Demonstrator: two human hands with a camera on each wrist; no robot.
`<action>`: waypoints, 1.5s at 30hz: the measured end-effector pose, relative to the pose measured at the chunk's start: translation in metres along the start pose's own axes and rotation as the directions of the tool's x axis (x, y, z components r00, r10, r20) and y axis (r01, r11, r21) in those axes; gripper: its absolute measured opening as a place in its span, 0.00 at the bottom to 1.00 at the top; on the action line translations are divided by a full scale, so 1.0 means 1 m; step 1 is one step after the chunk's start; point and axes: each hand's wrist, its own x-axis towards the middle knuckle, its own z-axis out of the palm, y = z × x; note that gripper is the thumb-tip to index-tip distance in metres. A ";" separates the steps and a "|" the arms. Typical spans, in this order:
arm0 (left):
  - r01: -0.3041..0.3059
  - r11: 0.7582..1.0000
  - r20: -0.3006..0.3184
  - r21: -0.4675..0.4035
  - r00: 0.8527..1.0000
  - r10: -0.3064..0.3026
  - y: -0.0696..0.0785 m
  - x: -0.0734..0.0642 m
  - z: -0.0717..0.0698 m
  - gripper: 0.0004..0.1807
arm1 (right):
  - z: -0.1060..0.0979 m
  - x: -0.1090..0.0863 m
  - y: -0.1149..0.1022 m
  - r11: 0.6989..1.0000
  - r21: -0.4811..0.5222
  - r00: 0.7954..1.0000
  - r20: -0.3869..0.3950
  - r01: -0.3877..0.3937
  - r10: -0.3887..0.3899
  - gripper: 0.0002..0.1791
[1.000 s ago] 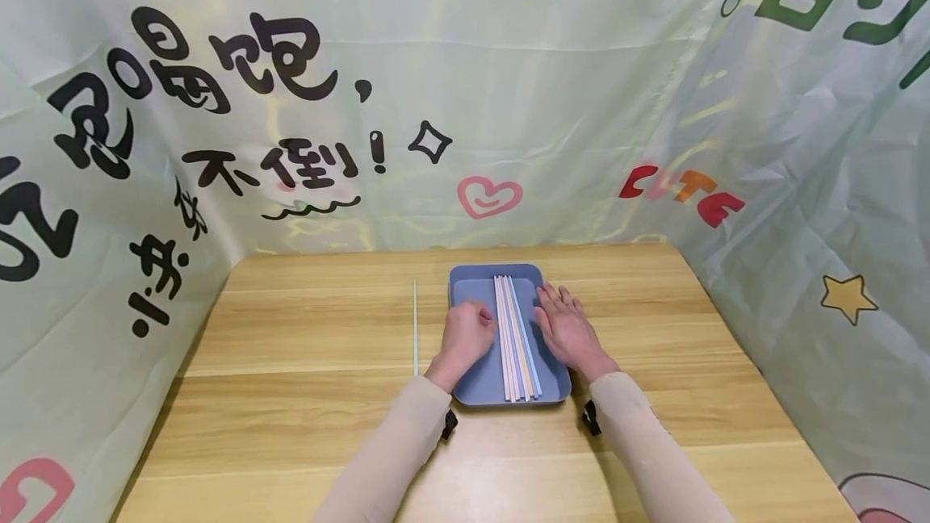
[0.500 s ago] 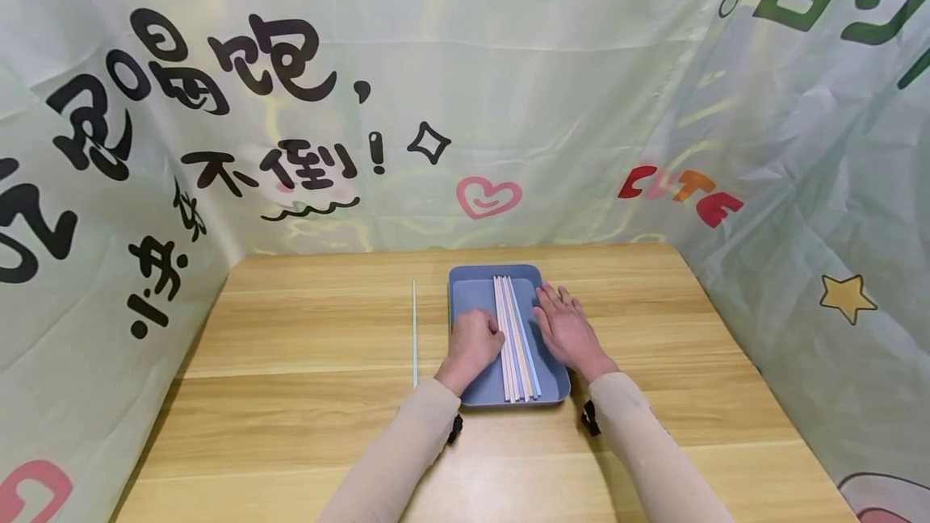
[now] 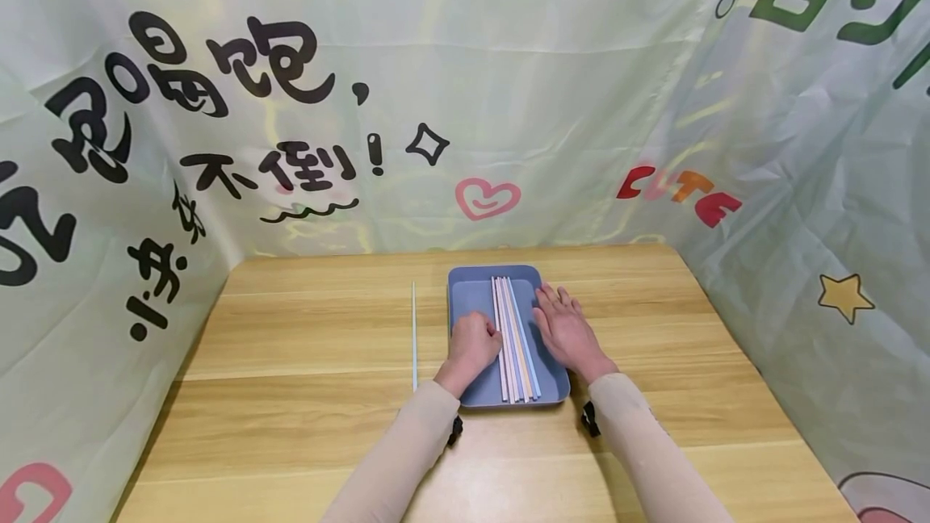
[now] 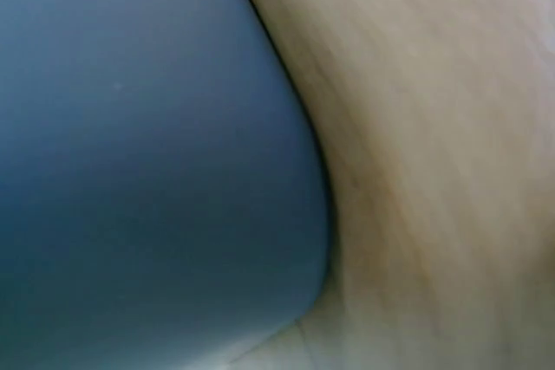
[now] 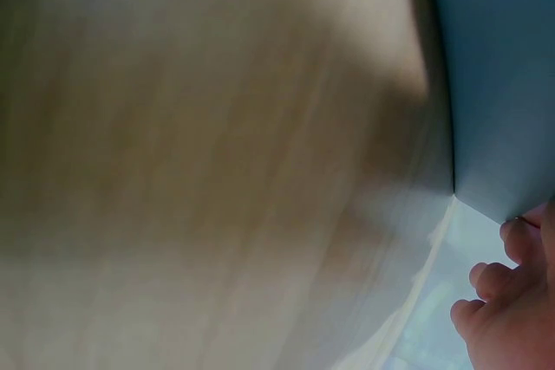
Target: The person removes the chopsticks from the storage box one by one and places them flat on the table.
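Several long, thin pastel chopsticks [image 3: 523, 345] in pink, lilac, beige and blue lie side by side, lengthwise, in a blue-grey rectangular tray [image 3: 472, 285]. Over the tray's left half, my left hand [image 3: 474, 347] has its fingers curled and pinches the leftmost pink chopstick; the fingertips are mostly hidden under the hand. My right hand [image 3: 569, 337] lies with extended fingers along the tray's right rim. Some of its fingers show beside the tray wall [image 5: 503, 67] in the right wrist view. The left wrist view shows only the tray's side [image 4: 173, 153] and the tabletop.
A single light blue chopstick [image 3: 414, 329] lies on the wooden table [image 3: 305, 410] left of the tray, its near end meeting my left sleeve in this view. Printed fabric [image 3: 567, 95] hangs around the table at the back and both sides.
Over the last second my left hand has moved right to the chopsticks. Since half a second ago, the leftmost pink one has shifted slightly left. My right hand has stayed on the rim.
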 end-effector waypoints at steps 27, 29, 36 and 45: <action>0.116 0.993 0.035 0.024 0.993 -0.117 0.008 0.001 -0.006 0.23 | 0.000 0.001 -0.002 1.000 -0.004 1.000 -0.010 0.001 -0.001 0.30; 0.127 0.992 0.046 0.014 0.991 -0.128 0.008 0.000 -0.007 0.22 | 0.000 0.002 -0.002 1.000 -0.003 1.000 -0.009 0.001 -0.001 0.30; 0.162 0.987 0.052 -0.011 0.986 -0.161 0.006 0.001 -0.008 0.24 | 0.001 0.001 -0.001 1.000 -0.009 1.000 -0.004 0.002 -0.002 0.31; 0.154 0.979 0.027 -0.138 0.988 -0.151 0.007 0.001 -0.024 0.24 | 0.000 0.001 -0.002 1.000 -0.009 1.000 -0.010 0.004 -0.004 0.31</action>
